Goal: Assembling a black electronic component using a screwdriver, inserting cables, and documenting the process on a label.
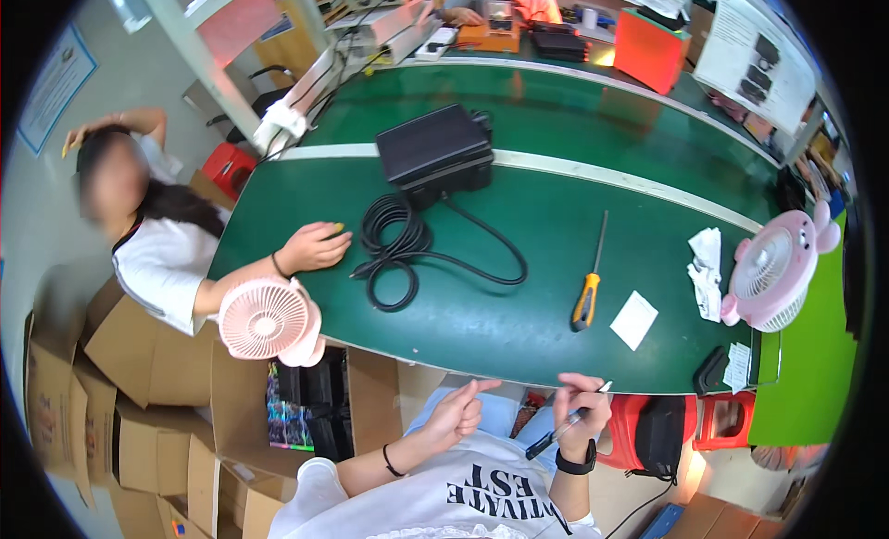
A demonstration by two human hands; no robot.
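At the table's front edge, my left hand (452,415) stretches out its index finger, with the other fingers curled and nothing seen in it. Beside it my right hand (583,415) grips a black-and-white pen (556,434), which slants down to the left. Beyond my hands on the green table (463,331) lies a coiled black cable (396,226). It runs to a black box-shaped device (435,150) farther back. To the right are a screwdriver (587,303) with an orange-and-black handle and a small white paper slip (634,320).
At left, a co-worker's hand (315,247) rests on the table, behind a pink fan (269,319). A pink animal-shaped fan (773,261), crumpled white paper (705,272) and a small black object (710,369) are at right. Cardboard boxes (148,354) and red stools (625,423) stand below.
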